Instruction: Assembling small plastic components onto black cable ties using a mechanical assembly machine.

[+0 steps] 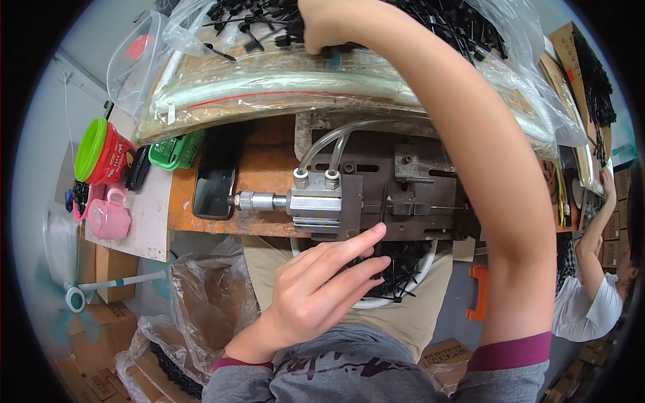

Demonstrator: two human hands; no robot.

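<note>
Workbench (262,151), orange-brown wood, spans mid-view; clock dirs = whole view, 12 at top.

Thin black pc (384,201) is just right of ctr, lengthwise approx 12–6, over a dark metal plate (376,153). Its lower end is at the index tip of L hand (302,289), which comes in from 7: fingers loosely extended, gap betw. index & middle; thumb mostly hidden, so can't tell if it's gripping the pc.

Silver air cyl. (316,201) sits just to pc's 9 side, w/ 2 clear tubes (322,144) arcing up toward 12. White-rimmed tub (376,304) at 4–5, black pcs inside.

R hand (336,23) at 12, in black-parts pile (463,27), partly cut off by top edge; can't tell what, if anything, it holds.

Further out: phone (215,181) & pink cup (109,220) at 9, green basket (178,153) near 10, fan (75,299) at 8, co-worker (591,302) approx 3–4.
</note>
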